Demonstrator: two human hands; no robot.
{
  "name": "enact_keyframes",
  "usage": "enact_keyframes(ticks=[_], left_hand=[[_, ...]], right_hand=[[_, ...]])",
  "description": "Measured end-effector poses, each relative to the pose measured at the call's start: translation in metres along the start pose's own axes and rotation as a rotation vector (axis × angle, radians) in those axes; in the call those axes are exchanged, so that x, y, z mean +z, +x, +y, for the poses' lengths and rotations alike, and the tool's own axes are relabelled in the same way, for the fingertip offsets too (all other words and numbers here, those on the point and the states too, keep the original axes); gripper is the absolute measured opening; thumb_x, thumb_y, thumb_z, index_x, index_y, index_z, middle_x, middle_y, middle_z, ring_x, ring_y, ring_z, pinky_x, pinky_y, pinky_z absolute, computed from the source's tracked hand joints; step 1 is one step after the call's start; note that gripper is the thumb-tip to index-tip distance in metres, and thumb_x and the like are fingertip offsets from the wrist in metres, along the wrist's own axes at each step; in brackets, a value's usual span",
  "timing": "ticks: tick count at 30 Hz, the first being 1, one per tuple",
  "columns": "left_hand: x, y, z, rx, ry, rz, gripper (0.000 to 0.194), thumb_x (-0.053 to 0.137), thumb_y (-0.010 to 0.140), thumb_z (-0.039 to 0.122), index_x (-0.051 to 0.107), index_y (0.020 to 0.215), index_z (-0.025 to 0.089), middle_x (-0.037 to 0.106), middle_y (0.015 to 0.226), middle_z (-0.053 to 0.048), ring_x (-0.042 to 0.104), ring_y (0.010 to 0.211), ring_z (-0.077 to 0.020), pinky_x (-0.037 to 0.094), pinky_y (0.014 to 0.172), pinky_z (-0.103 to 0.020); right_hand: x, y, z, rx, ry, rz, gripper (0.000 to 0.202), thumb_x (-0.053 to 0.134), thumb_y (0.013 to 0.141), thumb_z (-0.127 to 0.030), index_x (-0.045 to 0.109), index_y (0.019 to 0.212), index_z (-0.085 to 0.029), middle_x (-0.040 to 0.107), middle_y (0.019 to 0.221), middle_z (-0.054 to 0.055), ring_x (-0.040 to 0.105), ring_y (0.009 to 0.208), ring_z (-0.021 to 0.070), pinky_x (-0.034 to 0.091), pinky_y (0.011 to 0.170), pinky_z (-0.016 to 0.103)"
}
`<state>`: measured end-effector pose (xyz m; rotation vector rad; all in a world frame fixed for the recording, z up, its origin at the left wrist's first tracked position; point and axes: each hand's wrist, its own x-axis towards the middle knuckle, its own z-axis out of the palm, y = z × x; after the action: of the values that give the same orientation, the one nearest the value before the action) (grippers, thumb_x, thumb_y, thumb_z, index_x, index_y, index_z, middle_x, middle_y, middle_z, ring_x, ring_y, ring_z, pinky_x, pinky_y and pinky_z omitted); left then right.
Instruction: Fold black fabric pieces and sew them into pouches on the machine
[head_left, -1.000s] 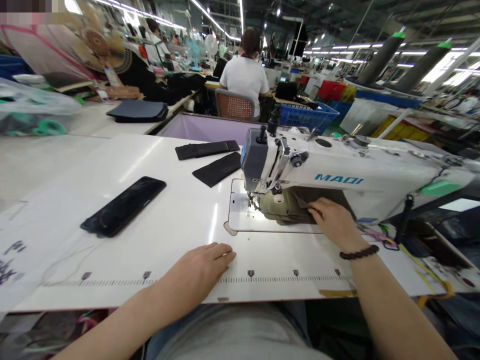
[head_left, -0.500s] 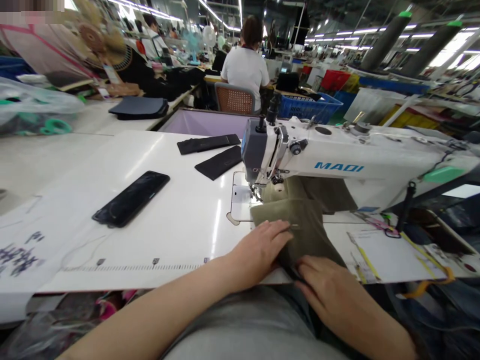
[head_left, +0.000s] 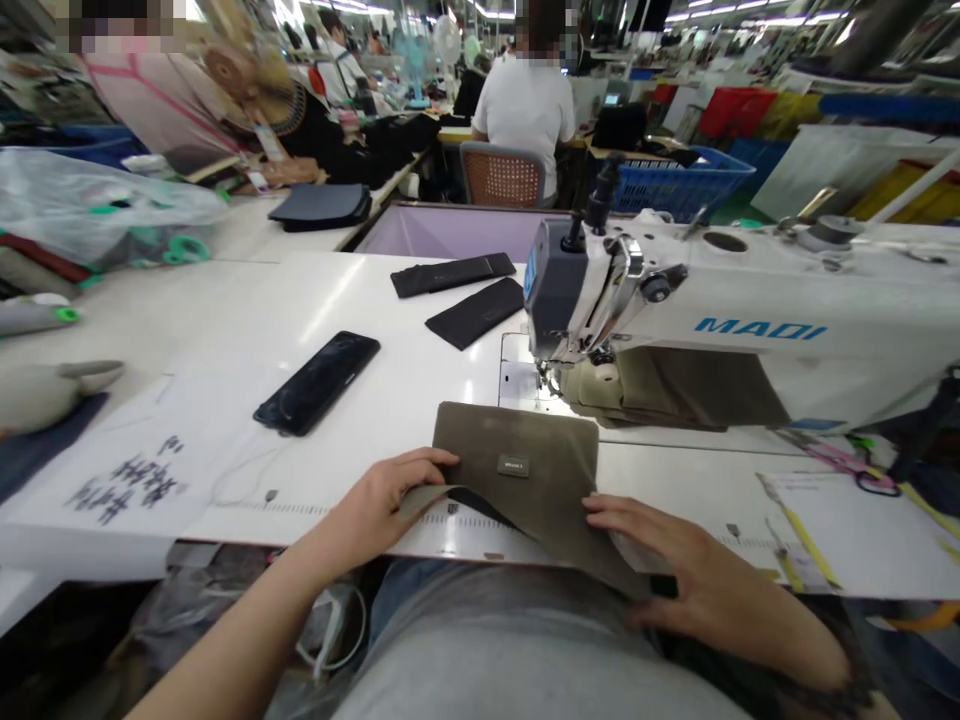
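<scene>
An olive fabric panel [head_left: 551,440] with a small label patch lies flat in front of the sewing machine [head_left: 742,310], its near edge lifted and curling over the table's front edge. On its left side my left hand [head_left: 397,495] is closed, pinching the raised corner between thumb and fingers. At the right edge my right hand [head_left: 667,560] grips the same panel, fingertips on top and thumb lower down near the hanging part. More olive fabric pieces [head_left: 682,385] lie stacked under the machine arm, behind the needle area.
A black phone [head_left: 319,383] and two dark fabric strips [head_left: 476,312] lie left of the machine. Pink-handled scissors [head_left: 851,465] and a paper sheet [head_left: 840,520] are at right. Bagged spools [head_left: 180,248] stand far left. A person in a white shirt [head_left: 523,110] sits ahead.
The olive panel has come away from the needle area toward me and left, and now lies spread with its label showing. My hands have moved apart to its two sides. The view has shifted left.
</scene>
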<state>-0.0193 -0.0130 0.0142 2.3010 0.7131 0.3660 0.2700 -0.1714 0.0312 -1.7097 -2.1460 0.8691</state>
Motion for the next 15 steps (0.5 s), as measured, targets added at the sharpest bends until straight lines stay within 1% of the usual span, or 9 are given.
enact_keyframes(ticks=[2,3,4,6,8,11,13,15], left_hand=[[0.000,-0.001,-0.002,-0.053,-0.039,0.064,0.015,0.044,0.083,0.020,0.058,0.087,0.017,0.057,0.110,-0.006,0.055,0.098,-0.0160,0.045,0.087,-0.030],[0.002,0.000,-0.001,-0.079,-0.047,0.102,0.016,0.044,0.082,0.020,0.057,0.091,0.017,0.058,0.108,-0.006,0.056,0.097,-0.0159,0.045,0.086,-0.029],[0.004,0.002,-0.001,-0.105,-0.045,0.142,0.017,0.045,0.082,0.019,0.057,0.094,0.017,0.059,0.105,-0.005,0.056,0.094,-0.0157,0.045,0.084,-0.028],[0.009,0.008,0.000,-0.138,-0.024,0.212,0.018,0.045,0.081,0.017,0.056,0.095,0.017,0.060,0.098,-0.004,0.058,0.088,-0.0150,0.046,0.079,-0.027],[0.015,0.013,0.002,-0.129,0.003,0.249,0.015,0.045,0.080,0.015,0.056,0.090,0.016,0.060,0.094,-0.004,0.058,0.084,-0.0144,0.046,0.076,-0.026],[0.021,0.016,0.001,-0.092,0.022,0.244,0.015,0.042,0.080,0.012,0.056,0.084,0.016,0.059,0.091,-0.004,0.057,0.081,-0.0134,0.046,0.073,-0.024],[0.022,0.013,0.000,-0.094,0.027,0.237,0.014,0.042,0.079,0.011,0.055,0.081,0.016,0.059,0.087,-0.003,0.057,0.077,-0.0126,0.045,0.070,-0.023],[0.023,0.008,-0.003,-0.124,0.035,0.234,0.014,0.042,0.079,0.011,0.055,0.078,0.016,0.058,0.082,-0.002,0.056,0.073,-0.0120,0.045,0.066,-0.022]], right_hand=[[0.003,0.014,0.002,-0.018,0.087,0.128,0.026,0.055,0.076,-0.031,0.059,0.100,-0.023,0.053,0.119,0.006,0.049,0.109,0.0186,0.040,0.093,0.033],[0.005,0.022,0.002,0.003,0.142,0.213,0.017,0.052,0.078,-0.028,0.061,0.091,-0.022,0.058,0.112,0.005,0.052,0.104,0.0185,0.042,0.089,0.032],[0.006,0.029,0.002,0.044,0.202,0.297,0.015,0.049,0.079,-0.027,0.061,0.085,-0.021,0.061,0.104,0.005,0.056,0.097,0.0184,0.045,0.085,0.032],[0.010,0.042,0.001,0.149,0.327,0.433,0.016,0.048,0.079,-0.030,0.060,0.082,-0.020,0.064,0.089,0.005,0.060,0.084,0.0179,0.049,0.075,0.030],[0.015,0.050,0.000,0.221,0.444,0.509,0.019,0.051,0.078,-0.033,0.056,0.090,-0.020,0.065,0.084,0.004,0.061,0.077,0.0171,0.051,0.069,0.028],[0.026,0.054,-0.001,0.282,0.528,0.572,0.035,0.055,0.075,-0.034,0.047,0.106,-0.020,0.064,0.091,0.005,0.062,0.080,0.0175,0.051,0.069,0.028],[0.032,0.054,-0.001,0.336,0.478,0.600,0.048,0.054,0.077,-0.034,0.037,0.119,-0.019,0.064,0.093,0.006,0.062,0.081,0.0183,0.051,0.071,0.031],[0.036,0.055,-0.001,0.346,0.342,0.617,0.057,0.053,0.077,-0.034,0.030,0.127,-0.020,0.062,0.099,0.008,0.062,0.084,0.0196,0.051,0.072,0.033]])
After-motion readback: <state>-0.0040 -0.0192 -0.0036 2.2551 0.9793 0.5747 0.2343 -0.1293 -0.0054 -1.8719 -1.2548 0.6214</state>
